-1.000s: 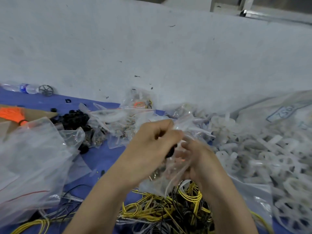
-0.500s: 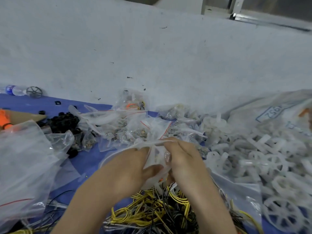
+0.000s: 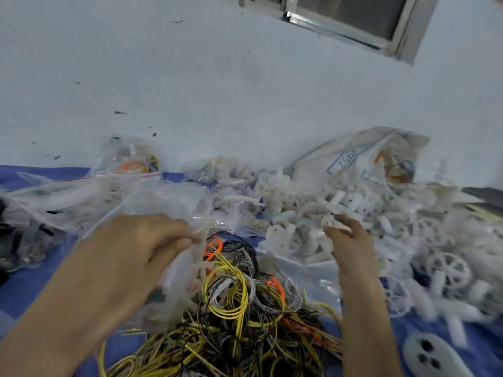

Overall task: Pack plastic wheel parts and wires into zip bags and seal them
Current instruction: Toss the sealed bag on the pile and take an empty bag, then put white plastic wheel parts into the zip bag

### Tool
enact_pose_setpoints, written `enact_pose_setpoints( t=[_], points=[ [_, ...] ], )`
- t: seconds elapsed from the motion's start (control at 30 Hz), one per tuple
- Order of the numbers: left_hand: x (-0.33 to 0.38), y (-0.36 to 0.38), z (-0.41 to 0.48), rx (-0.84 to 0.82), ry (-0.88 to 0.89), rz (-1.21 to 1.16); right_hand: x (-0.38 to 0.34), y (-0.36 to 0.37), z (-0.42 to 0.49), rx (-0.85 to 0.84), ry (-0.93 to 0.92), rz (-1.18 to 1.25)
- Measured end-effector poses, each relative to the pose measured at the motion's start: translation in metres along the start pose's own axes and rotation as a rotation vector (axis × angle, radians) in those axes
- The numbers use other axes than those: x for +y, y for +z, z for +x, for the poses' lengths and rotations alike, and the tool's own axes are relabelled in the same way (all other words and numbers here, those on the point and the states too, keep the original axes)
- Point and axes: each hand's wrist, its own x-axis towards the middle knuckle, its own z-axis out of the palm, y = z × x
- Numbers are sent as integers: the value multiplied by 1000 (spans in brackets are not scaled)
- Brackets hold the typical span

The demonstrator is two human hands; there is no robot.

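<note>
The left forearm [image 3: 81,289] entered from the lower left. The left hand [image 3: 152,240], back uppermost, had its fingers curled and gripped a crumpled clear plastic zip bag [image 3: 174,202]. The right forearm [image 3: 364,308] rose from the lower edge. The right hand [image 3: 347,238] was extended forward, its fingertips blurred and its grasp undetermined.
</note>
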Motion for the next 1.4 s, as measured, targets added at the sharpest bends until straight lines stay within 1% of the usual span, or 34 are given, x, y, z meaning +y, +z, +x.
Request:
enact_pose_setpoints(
  t=[0.03,0.07,0.2,0.23,0.3,0.37,0.4,0.47,0.53,0.7,0.8,0.9,1.03,1.1,1.17,1.3,1.4],
  points=[
    [-1,-2,1,22,14,-3,7,-2,16,53,1,-209],
    [0,-5,3,10,8,-39,12,-3,30,48,-5,-404],
    [8,-6,3,-19,-12,-166,23,3,69,-115,-93,-981],
    [10,-5,4,-37,-3,-173,26,8,73,-120,-120,-1110],
    [17,-4,3,-40,23,-171,28,18,75,-76,-176,-1223],
    [22,-4,3,-55,33,-148,30,24,75,-61,-223,-1231],
    [24,-4,2,-56,41,-129,31,24,75,-84,-220,-1215],
    [28,-4,1,-61,27,-163,33,21,78,-134,-175,-1102],
    [29,-3,2,-68,18,-196,35,15,83,-139,-157,-978],
    [33,-2,0,-91,24,-185,47,6,91,-93,-247,-842],
    [33,-2,-1,-102,16,-191,50,-1,101,-87,-192,-762],
    [35,-1,-1,-99,21,-162,44,-2,111,-146,-107,-630],
    [38,4,-2,-73,53,-58,37,4,119,-245,1,-581],
    [40,4,-3,-79,81,-17,35,8,124,-269,60,-548],
    [40,3,-1,-89,70,-46,33,9,126,-271,99,-545],
    [37,3,0,-84,47,-88,32,10,128,-294,82,-593],
    [37,4,0,-104,43,-92,33,9,124,-310,122,-618]
  ],
)
